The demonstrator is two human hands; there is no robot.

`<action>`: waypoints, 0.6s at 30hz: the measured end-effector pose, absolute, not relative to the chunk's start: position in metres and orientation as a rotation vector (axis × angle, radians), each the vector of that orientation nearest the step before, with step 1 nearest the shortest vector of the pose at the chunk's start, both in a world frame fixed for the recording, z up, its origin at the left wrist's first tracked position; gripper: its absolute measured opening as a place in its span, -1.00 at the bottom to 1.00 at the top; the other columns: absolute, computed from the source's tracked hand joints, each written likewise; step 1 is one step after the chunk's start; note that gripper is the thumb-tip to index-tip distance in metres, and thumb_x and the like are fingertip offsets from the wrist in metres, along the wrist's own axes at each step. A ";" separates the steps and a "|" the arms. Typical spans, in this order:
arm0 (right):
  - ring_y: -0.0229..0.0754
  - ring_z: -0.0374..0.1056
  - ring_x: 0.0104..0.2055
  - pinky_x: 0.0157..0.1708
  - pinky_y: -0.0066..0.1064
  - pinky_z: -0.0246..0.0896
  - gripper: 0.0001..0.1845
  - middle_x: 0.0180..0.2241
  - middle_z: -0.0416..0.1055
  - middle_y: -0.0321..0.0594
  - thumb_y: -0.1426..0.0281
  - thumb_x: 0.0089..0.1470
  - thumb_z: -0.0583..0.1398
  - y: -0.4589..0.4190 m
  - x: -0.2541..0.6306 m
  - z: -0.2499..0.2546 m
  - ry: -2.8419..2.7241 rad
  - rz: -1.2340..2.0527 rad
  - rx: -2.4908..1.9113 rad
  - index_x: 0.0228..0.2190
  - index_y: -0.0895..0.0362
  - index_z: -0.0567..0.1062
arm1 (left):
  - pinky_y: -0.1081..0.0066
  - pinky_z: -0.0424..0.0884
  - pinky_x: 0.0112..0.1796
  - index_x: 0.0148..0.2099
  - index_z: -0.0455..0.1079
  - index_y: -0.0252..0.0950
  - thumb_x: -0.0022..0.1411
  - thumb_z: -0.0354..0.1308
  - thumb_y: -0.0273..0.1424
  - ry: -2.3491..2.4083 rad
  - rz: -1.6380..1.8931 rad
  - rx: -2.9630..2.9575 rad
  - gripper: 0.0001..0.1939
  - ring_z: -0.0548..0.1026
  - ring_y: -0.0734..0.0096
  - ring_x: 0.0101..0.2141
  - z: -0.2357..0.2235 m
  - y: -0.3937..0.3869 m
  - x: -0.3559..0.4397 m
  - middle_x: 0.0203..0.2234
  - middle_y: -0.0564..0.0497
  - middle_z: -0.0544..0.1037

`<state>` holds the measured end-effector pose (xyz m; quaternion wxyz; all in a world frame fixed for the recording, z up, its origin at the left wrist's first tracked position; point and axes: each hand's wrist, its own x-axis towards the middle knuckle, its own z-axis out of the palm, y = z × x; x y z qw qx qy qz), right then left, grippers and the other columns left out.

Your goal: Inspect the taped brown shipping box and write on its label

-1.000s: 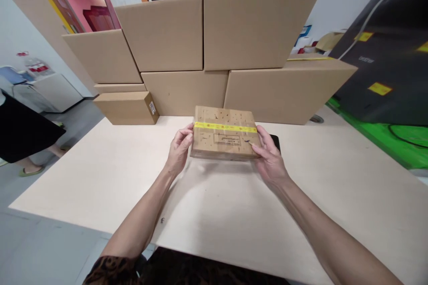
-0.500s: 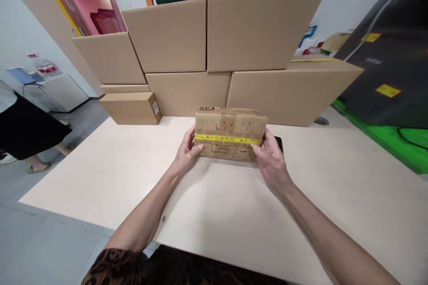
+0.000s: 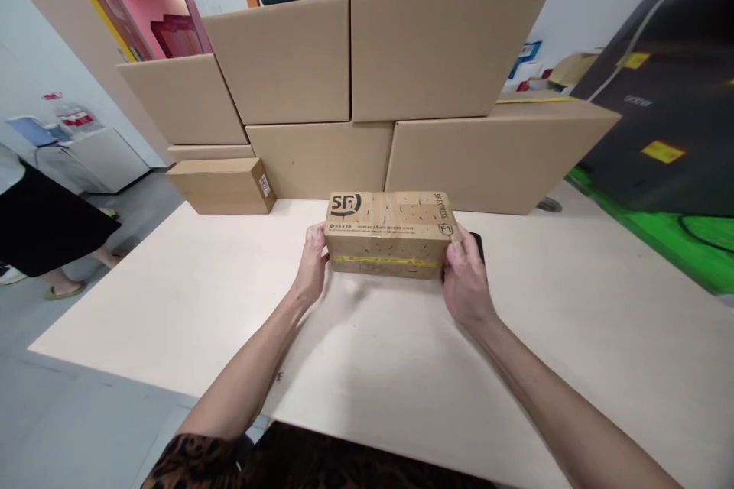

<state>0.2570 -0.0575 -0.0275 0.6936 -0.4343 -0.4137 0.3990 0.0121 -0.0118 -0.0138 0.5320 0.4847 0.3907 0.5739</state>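
A small brown cardboard box [image 3: 390, 229] with a printed logo on top and a yellow tape band along its near face is held just above the pale table [image 3: 172, 306]. My left hand [image 3: 311, 269] grips the box's left end. My right hand [image 3: 466, 283] clasps its right end, fingers closed against the side. A dark flat object [image 3: 477, 243] peeks out from behind my right hand on the table.
Large cardboard boxes [image 3: 436, 46] are stacked like a wall along the table's far edge, with a smaller closed box [image 3: 221, 185] at the left. A person in dark clothing [image 3: 40, 225] stands at the far left. Black and green equipment [image 3: 670, 130] is on the right.
Both hands have rolled the box towards me: the yellow-taped face went from the top to the near side, and the logo face now faces up.
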 end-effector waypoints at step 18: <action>0.18 0.56 0.12 0.03 0.06 0.58 -0.58 -0.06 0.68 -0.21 -0.05 0.04 0.38 -0.050 0.266 -0.021 -0.627 1.055 -0.871 -0.10 -0.15 0.63 | -0.04 0.06 0.45 0.39 0.37 -0.10 0.33 0.28 0.03 0.681 1.410 1.306 -0.32 0.17 -0.08 0.47 -0.018 -0.014 0.009 0.44 -0.12 0.32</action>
